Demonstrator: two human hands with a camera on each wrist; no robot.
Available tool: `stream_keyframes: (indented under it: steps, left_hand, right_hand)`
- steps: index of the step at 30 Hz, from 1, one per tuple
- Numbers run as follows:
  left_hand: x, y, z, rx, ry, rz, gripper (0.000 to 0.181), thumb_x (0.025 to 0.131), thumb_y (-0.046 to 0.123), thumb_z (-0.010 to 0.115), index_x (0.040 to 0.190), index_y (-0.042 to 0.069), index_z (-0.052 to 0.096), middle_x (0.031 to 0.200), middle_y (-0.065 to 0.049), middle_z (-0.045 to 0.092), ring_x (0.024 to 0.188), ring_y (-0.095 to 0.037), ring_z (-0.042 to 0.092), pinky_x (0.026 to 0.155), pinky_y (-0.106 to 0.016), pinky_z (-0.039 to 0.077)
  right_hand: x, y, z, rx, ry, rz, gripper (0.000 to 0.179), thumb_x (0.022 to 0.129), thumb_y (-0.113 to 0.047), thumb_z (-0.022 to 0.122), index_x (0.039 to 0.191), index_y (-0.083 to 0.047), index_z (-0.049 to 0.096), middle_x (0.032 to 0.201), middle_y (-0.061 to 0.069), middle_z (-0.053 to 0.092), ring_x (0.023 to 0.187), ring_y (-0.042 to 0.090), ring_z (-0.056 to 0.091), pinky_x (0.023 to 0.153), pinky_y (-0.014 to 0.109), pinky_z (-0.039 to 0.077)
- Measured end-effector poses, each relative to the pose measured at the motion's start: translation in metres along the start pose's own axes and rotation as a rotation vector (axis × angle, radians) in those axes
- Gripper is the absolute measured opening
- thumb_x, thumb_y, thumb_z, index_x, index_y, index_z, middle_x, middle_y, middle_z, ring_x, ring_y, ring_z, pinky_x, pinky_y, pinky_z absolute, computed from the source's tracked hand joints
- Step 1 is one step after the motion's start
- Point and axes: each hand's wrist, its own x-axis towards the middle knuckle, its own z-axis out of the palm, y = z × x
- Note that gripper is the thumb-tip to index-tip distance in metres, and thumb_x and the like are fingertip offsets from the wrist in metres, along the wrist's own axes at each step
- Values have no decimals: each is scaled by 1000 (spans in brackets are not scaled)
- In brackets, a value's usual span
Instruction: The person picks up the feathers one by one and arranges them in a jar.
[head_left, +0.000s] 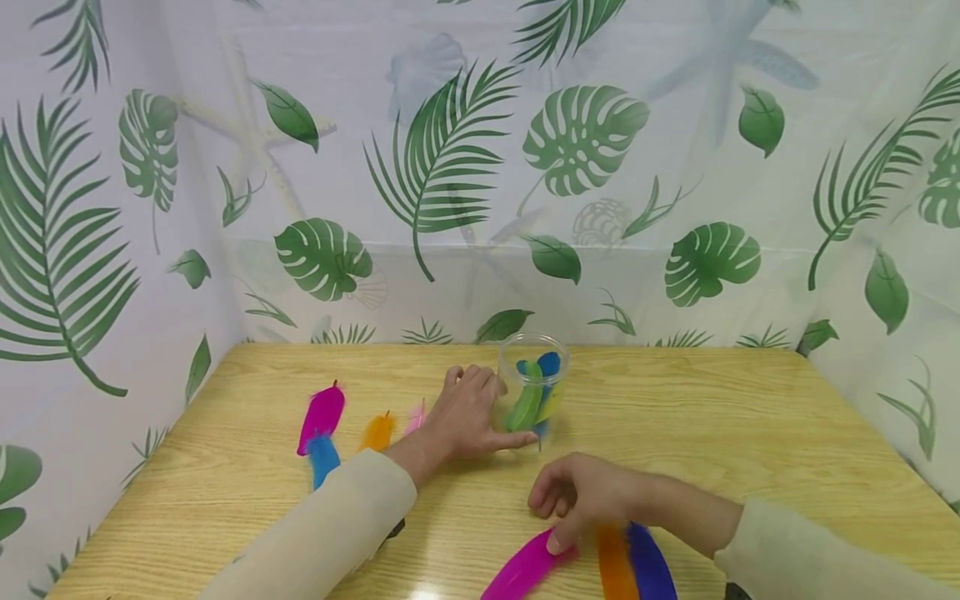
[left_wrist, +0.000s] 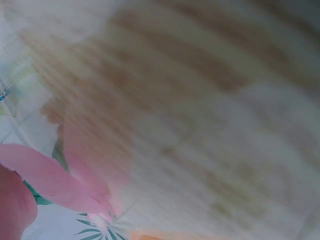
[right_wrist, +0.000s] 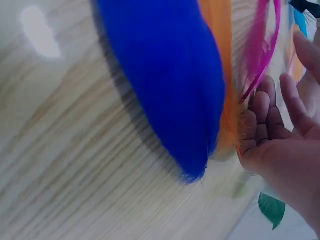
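My left hand [head_left: 465,412] is at the left side of a clear plastic cup [head_left: 534,342], its thumb across the cup's lower front and its fingers around the side. Inside the cup stand green [head_left: 528,400], blue [head_left: 550,363] and yellow feathers. The left wrist view is blurred; a light pink feather [left_wrist: 50,182] shows there. My right hand [head_left: 600,496] is over the near part of the table, fingers loosely bent and thumb touching the end of a magenta feather [head_left: 525,571]. Beside it lie an orange feather [head_left: 617,567] and a dark blue feather [right_wrist: 165,75].
On the left of the wooden table [head_left: 750,433] lie another magenta feather [head_left: 324,412], a light blue feather [head_left: 322,458], an orange feather [head_left: 377,432] and the pink one. Leaf-printed white cloth [head_left: 465,308] rises behind the table and along both sides.
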Motion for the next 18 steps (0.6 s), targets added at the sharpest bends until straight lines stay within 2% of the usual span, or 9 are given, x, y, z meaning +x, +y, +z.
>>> stream_keyframes:
  steps: [3, 5, 8, 11, 15, 18]
  left_hand:
    - [0, 0, 0, -4, 0, 1, 81, 79, 82, 54, 119, 12, 60, 110, -1, 59, 109, -19, 49, 99, -43, 29]
    - [0, 0, -1, -5, -1, 1, 81, 79, 82, 54, 119, 12, 61, 111, -1, 60, 109, -20, 49, 99, -44, 29]
    - [0, 0, -1, -1, 1, 3, 81, 79, 82, 54, 119, 12, 61, 111, -1, 60, 109, -20, 49, 99, -44, 29]
    - [0, 0, 0, 1, 7, 6, 81, 79, 82, 54, 118, 12, 61, 110, -1, 60, 108, -20, 50, 99, -43, 29]
    - [0, 0, 0, 0, 9, 8, 81, 78, 82, 55, 117, 12, 61, 110, -1, 60, 108, -20, 50, 99, -43, 29]
    - [1, 0, 0, -1, 5, 7, 80, 78, 82, 55, 117, 12, 61, 110, -1, 60, 108, -20, 50, 99, -43, 30]
  right_hand:
    - [-2, 2, 4, -161, -48, -93, 37, 72, -7, 88, 103, -13, 68, 99, -1, 64, 90, 15, 56, 81, 25, 47]
    - [-3, 3, 8, -313, -59, -184, 37, 73, -8, 86, 102, -20, 67, 100, -8, 61, 92, 8, 54, 81, 23, 46]
    - [-4, 6, 15, -585, -28, -353, 37, 72, -9, 80, 101, -27, 65, 102, -15, 56, 93, 0, 50, 82, 19, 46]
    - [-4, 8, 20, -802, 23, -503, 39, 70, -6, 74, 102, -26, 65, 103, -15, 54, 94, -2, 48, 85, 17, 47]
    - [-3, 9, 23, -953, 105, -616, 29, 76, -6, 72, 101, -21, 67, 102, -12, 58, 93, -1, 53, 85, 16, 49]
    - [-3, 6, 24, -961, 145, -609, 18, 84, -8, 71, 98, -19, 71, 98, -11, 63, 92, 0, 59, 84, 17, 51]
